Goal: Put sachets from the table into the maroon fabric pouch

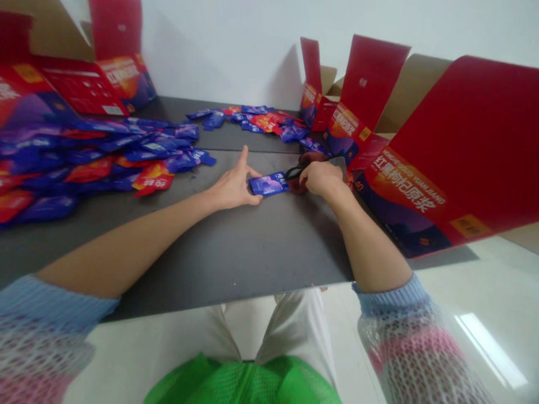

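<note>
A flat blue-purple sachet (268, 184) lies on the dark grey table between my hands. My left hand (231, 186) is at its left end, thumb and fingers spread apart around that end; whether they touch it is hard to see. At the sachet's right end, my right hand (323, 178) is closed on a dark red-brown object (309, 159) with a black loop (293, 173). This object is blurred and partly covered by my fingers, so its kind is unclear.
Blue and red sachets (101, 160) are heaped at left, with a looser row of sachets (261, 120) at the back. Open red cartons stand at left (76, 84) and right (412, 191). The table's front edge (252, 296) runs before my lap.
</note>
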The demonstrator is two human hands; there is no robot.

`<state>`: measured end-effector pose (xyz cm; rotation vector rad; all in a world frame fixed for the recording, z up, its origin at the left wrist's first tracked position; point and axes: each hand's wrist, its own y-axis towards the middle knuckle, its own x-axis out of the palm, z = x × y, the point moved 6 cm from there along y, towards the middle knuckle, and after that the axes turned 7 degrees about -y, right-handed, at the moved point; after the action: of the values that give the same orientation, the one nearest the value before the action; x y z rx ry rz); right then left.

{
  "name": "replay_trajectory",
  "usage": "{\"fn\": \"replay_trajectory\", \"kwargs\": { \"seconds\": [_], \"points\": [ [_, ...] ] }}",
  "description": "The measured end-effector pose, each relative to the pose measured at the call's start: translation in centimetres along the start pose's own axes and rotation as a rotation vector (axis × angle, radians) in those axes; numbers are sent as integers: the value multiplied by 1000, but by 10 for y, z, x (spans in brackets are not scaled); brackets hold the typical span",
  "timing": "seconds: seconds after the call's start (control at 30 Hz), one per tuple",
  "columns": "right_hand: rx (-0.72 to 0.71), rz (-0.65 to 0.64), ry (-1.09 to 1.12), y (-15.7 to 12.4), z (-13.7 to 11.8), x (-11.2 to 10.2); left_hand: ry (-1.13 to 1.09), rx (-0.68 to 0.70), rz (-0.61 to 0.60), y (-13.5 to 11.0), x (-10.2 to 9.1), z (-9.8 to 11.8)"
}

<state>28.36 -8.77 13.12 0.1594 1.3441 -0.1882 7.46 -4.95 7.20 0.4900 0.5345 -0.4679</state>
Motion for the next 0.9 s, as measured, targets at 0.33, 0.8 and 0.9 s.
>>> {"fn": "replay_trajectory", "kwargs": {
  "seconds": [0.33, 0.8, 0.9],
  "points": [
    [-419, 405, 296, -24, -54, -4, -37, -7, 78, -2, -1, -7],
    [-522, 424, 82, -28, -80, 4, 46, -64, -21, 3, -5, 2],
    [-381, 440, 71, -21, -70, 5, 80, -37, -49, 2, -3, 6]
  ]
}}
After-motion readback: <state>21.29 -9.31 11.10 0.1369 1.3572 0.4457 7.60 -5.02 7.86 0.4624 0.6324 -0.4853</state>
